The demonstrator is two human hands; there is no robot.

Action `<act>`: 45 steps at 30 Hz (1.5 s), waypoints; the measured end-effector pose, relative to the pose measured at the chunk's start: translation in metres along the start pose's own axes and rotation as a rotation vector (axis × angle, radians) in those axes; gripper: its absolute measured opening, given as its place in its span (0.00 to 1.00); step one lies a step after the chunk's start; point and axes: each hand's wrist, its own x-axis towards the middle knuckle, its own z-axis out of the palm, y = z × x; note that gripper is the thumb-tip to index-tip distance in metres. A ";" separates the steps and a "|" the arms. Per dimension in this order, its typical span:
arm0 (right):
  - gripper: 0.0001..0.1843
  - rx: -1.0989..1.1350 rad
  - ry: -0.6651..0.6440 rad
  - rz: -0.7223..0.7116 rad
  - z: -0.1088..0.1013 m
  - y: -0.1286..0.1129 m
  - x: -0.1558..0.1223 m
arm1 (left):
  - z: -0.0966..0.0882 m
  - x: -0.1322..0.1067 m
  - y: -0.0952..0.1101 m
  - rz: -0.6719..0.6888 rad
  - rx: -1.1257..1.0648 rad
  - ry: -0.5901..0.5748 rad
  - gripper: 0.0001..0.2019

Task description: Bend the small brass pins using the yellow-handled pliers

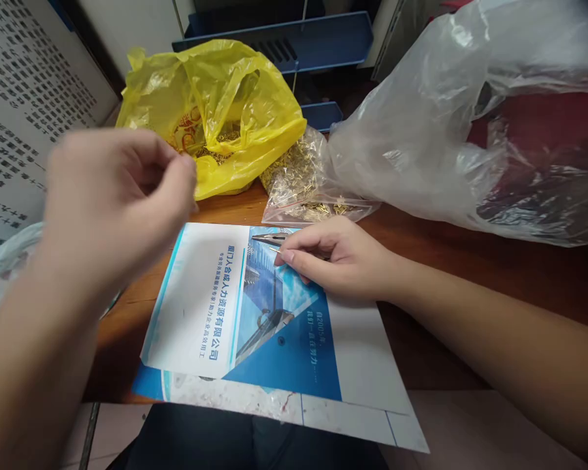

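Note:
My right hand (pixel 330 258) rests over a blue and white printed folder (pixel 196 300), thumb and forefinger closed on a thin gold-coloured metal pin (pixel 275 250). Just behind those fingertips lie the pointed jaws of pliers (pixel 268 239), the rest covered by the hand. Raised at the left, my left hand (pixel 122 189) is blurred, its thumb and forefinger pressed together in front of a yellow plastic bag (pixel 255 98). Whatever may be in that pinch is hidden. Small gold metal pieces (pixel 215 155) show through the yellow bag's opening.
A clear zip bag (pixel 298 176) of similar gold pieces lies behind the folder. To the right, a large translucent plastic bag (pixel 411 130) bulges over the wooden table (pixel 421 261). A board with printed characters (pixel 24 85) stands at the left, and blue shelves (pixel 323 42) are at the back.

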 end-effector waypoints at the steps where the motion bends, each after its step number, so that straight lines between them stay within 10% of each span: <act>1: 0.15 -0.001 -0.003 0.010 0.000 0.000 0.000 | 0.005 -0.009 0.002 0.009 -0.085 -0.059 0.12; 6: 0.13 0.016 -0.005 -0.039 0.001 0.003 -0.001 | 0.045 -0.030 0.003 -0.220 -0.724 -0.663 0.14; 10: 0.13 0.016 0.006 -0.094 0.001 0.002 0.000 | 0.066 -0.036 -0.009 -0.429 -0.981 -0.830 0.15; 45: 0.14 -0.077 0.000 -0.103 0.002 0.000 -0.003 | 0.067 -0.048 -0.010 -0.397 -0.870 -0.844 0.20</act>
